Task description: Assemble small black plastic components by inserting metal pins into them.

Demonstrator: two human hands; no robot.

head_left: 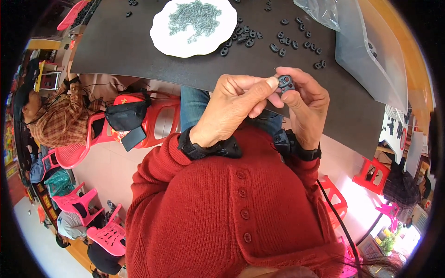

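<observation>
Above the near edge of the dark table [125,60], both hands meet around a small black two-hole cord lock [285,82]. My left hand [238,102] pinches its left side between thumb and fingers. From the right, my right hand [307,104] grips the same piece, with the thumb below and fingers behind it. The fingers partly cover the cord lock. Farther back stands a white scalloped plate [160,39] bearing a heap of small metal springs [194,21]. Loose black cord lock pieces [243,36] lie bunched beside the plate, and several more [294,44] are scattered to the right.
A translucent plastic bin [366,60] with a clear bag [320,11] stands on the right of the table. At left, a red chair [167,116] carries a black bag [125,116] and a phone [133,138]. A person in a plaid shirt [62,118] sits farther left.
</observation>
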